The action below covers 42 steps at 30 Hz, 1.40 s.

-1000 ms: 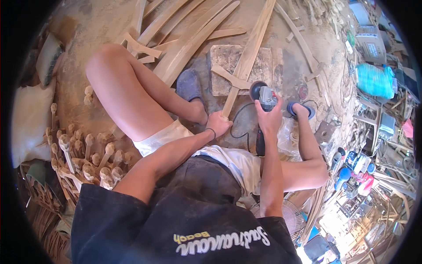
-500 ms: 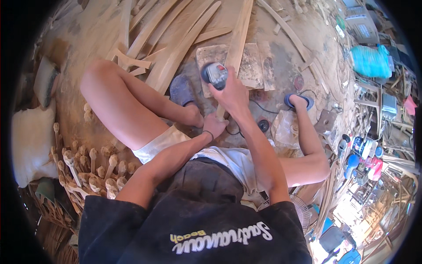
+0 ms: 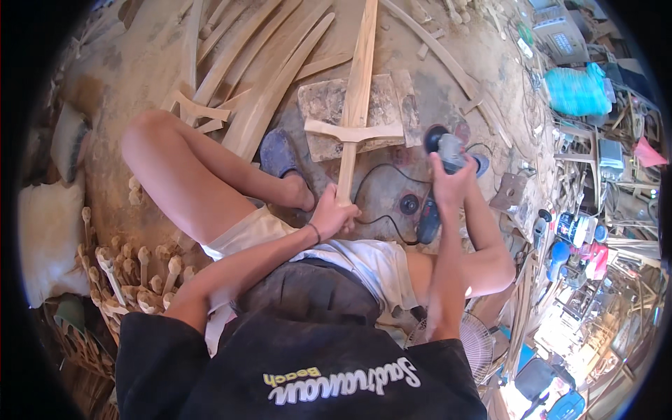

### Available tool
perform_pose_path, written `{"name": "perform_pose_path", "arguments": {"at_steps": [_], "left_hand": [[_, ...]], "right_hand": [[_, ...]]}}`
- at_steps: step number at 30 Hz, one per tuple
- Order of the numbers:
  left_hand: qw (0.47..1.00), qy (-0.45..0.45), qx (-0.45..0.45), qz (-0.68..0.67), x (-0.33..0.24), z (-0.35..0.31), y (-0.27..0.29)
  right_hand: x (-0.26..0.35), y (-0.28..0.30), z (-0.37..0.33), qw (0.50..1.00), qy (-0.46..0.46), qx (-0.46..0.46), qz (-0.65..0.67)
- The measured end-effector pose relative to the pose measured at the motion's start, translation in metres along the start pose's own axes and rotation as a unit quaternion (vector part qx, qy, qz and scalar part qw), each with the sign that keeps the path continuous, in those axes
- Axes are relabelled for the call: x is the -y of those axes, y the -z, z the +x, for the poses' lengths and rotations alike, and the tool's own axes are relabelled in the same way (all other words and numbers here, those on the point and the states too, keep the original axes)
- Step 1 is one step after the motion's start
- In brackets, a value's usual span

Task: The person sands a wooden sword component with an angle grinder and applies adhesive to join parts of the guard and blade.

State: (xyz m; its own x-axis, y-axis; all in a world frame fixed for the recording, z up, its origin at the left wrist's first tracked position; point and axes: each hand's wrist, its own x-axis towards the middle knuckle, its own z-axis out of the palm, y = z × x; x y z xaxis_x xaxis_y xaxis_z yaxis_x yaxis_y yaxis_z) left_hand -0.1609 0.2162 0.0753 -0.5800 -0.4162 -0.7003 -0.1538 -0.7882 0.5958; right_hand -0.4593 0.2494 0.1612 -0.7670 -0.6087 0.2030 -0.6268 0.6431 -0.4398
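Observation:
My left hand (image 3: 330,215) is closed around the grip of a wooden sword (image 3: 359,91). The blade points away from me, and its curved crossguard lies over a worn wooden board (image 3: 320,98) on the ground. To the right, my right hand (image 3: 451,180) grips an angle grinder (image 3: 450,148) by its body. The grinder's dark disc faces up and left, apart from the sword. Its black cord loops across the ground between my legs. A round black disc (image 3: 408,204) lies beside the cord, between my two hands.
Long curved wooden pieces (image 3: 269,91) lie on the ground ahead and left. Several carved round-ended sticks (image 3: 150,280) stand by my left thigh. A fan (image 3: 470,343) is near my right hip. A teal bundle (image 3: 577,91) and cluttered tools line the right side.
My right hand has swung the grinder from over the sword to the right, near my right foot. The sword's crossguard now shows. My left hand keeps its hold on the grip.

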Motion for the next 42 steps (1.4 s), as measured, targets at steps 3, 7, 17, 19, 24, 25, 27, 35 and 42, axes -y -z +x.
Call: {"name": "perform_pose_path", "arguments": {"at_steps": [3, 7, 17, 19, 24, 25, 27, 35, 42], "left_hand": [[0.981, -0.052, 0.146, -0.119, -0.022, -0.048, 0.013], [0.94, 0.085, 0.228, -0.24, -0.039, -0.072, 0.038], [0.931, -0.019, -0.098, 0.35, -0.034, -0.089, 0.029], [0.94, 0.026, -0.099, 0.327, -0.031, -0.089, 0.029], [0.913, 0.028, -0.123, 0.388, -0.03, -0.085, 0.027], [0.903, 0.043, -0.135, 0.406, -0.032, -0.086, 0.026], [0.9, 0.033, -0.129, 0.415, -0.035, -0.088, 0.022], [0.883, 0.041, -0.142, 0.445, -0.04, -0.083, 0.02], [0.886, 0.047, -0.129, 0.442, -0.034, -0.081, 0.027]], "right_hand": [[-0.008, 0.028, 0.023, 0.99, -0.067, 0.045, 0.118], [0.018, 0.067, 0.044, 0.96, -0.061, 0.118, 0.248], [0.093, 0.088, 0.059, 0.933, 0.194, 0.271, 0.138], [0.104, 0.092, 0.057, 0.915, 0.127, 0.35, 0.156], [0.129, 0.097, 0.057, 0.887, 0.164, 0.403, 0.155], [0.132, 0.098, 0.057, 0.881, 0.206, 0.394, 0.164], [0.136, 0.098, 0.061, 0.875, 0.191, 0.417, 0.156], [0.14, 0.086, 0.054, 0.841, 0.18, 0.481, 0.169], [0.143, 0.081, 0.041, 0.851, 0.176, 0.474, 0.142]]}}
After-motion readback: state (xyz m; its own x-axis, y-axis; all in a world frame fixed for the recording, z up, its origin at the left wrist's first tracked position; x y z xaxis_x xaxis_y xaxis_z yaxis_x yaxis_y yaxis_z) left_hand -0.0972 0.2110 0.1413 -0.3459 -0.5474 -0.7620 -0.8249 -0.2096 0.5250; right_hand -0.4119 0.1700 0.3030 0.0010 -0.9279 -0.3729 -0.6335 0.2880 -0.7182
